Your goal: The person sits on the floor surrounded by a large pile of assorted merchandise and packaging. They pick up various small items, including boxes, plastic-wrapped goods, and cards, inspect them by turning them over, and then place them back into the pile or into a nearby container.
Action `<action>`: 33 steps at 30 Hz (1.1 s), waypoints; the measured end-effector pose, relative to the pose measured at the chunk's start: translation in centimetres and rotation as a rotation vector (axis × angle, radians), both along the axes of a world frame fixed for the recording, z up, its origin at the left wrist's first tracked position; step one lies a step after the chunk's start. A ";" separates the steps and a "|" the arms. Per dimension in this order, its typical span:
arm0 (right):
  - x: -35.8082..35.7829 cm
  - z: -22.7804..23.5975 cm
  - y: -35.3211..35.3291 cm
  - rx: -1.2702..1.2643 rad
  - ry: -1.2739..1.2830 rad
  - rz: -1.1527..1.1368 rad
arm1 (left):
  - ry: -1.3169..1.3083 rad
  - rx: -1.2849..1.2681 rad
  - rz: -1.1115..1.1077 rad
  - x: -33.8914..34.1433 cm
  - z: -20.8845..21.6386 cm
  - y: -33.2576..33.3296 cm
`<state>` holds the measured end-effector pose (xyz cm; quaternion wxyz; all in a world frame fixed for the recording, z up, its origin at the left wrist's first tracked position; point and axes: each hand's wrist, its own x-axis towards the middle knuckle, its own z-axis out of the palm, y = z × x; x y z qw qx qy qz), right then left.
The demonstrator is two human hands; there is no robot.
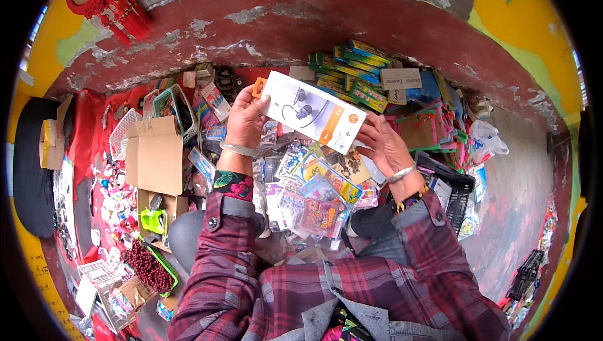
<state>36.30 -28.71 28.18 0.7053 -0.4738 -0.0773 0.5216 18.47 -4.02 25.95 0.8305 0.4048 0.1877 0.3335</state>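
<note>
A white and orange earphone box (314, 111) with a picture of dark earphones on its face is held up in front of me, tilted down to the right. My left hand (244, 124) grips its left end, thumb on the front, beside an orange hanging tab. At the other end my right hand (384, 145) has its fingers around the lower right edge, partly behind the box. Below the box, between my feet, lies a heap of flat plastic-wrapped packets (320, 209) in many colours.
An open cardboard box (156, 155) and plastic baskets (173, 111) stand on the left, near a green tray of dark red beads (149, 265). Stacked yellow-green boxes (358, 74) lie against the red wall (301, 23). A black crate (460, 184) sits on the right, near a white plastic bag (487, 140).
</note>
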 end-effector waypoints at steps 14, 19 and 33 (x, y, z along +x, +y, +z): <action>-2.2 -1.2 -0.2 0.137 -0.134 0.294 | 0.019 0.207 -0.001 -4.7 8.1 -5.2; -3.2 1.4 0.9 0.237 -0.511 -0.348 | 0.162 -0.277 0.171 -3.8 4.5 -3.5; -4.1 -0.6 2.2 0.014 -0.392 0.079 | -0.105 -0.478 0.100 -0.1 3.7 -4.9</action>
